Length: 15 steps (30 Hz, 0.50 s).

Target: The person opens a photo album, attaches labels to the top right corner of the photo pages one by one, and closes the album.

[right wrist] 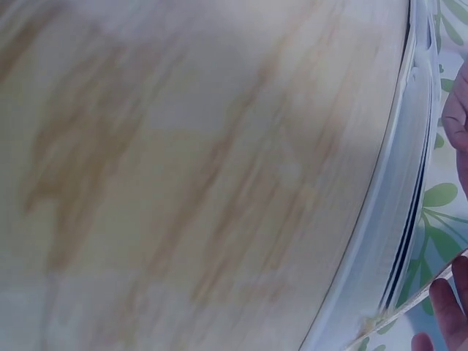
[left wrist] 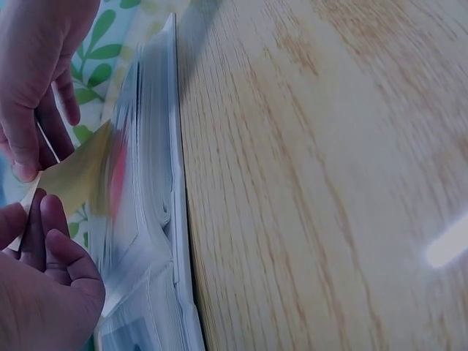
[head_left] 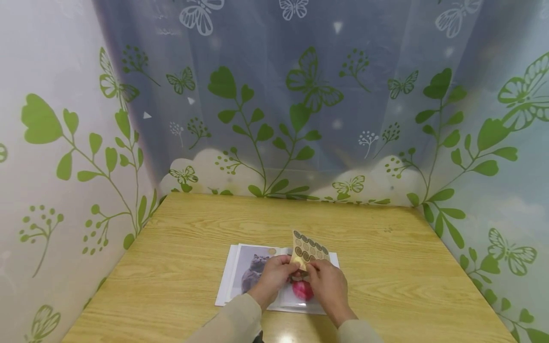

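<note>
A tan sheet of round stickers (head_left: 310, 245) stands tilted above an open photo album (head_left: 222, 288). My left hand (head_left: 273, 277) pinches the sheet's lower left corner between thumb and fingers. At its lower edge, my right hand (head_left: 331, 287) pinches it too, fingertips close to the left ones. The sheet's plain gold side (left wrist: 77, 175) faces the left wrist camera. On the album's left page is a grey cat picture (head_left: 253, 272), with a small round tan sticker (head_left: 272, 251) near the page top. A pink round shape (head_left: 302, 289) shows on the right page, partly hidden by the hands.
The album lies on a wood-grain table (head_left: 180, 257), near its front edge. Behind and at both sides hangs a curtain (head_left: 266, 95) printed with leaves and butterflies. Light glares off the table in front of the album.
</note>
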### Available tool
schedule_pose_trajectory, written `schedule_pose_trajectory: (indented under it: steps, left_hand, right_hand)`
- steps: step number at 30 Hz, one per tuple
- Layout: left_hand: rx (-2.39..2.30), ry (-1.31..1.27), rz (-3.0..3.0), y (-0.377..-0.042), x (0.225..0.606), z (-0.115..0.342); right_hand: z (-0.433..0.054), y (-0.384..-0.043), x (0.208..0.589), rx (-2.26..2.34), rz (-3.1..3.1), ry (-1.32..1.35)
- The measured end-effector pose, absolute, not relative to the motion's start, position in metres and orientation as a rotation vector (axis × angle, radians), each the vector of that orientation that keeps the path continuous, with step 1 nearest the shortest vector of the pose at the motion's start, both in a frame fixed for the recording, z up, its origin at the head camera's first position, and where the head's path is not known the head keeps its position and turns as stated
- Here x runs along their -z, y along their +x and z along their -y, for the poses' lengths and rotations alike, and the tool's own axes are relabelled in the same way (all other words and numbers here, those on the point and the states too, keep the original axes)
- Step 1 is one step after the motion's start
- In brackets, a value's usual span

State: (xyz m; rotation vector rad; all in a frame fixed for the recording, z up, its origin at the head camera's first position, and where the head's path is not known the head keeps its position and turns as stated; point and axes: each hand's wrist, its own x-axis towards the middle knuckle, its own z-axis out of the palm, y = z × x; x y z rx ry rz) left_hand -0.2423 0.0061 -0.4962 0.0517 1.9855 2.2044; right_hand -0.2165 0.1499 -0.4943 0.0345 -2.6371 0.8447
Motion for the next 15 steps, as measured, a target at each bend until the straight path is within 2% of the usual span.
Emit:
schedule_pose_trajectory:
  steps: [15]
  left_hand:
    - [-2.194,-0.018,-2.118,-0.2410,0.4938,-0.0097]
  right_hand:
    - [-0.1570,-0.2198,0.4912,-1.134,2.578,-0.113]
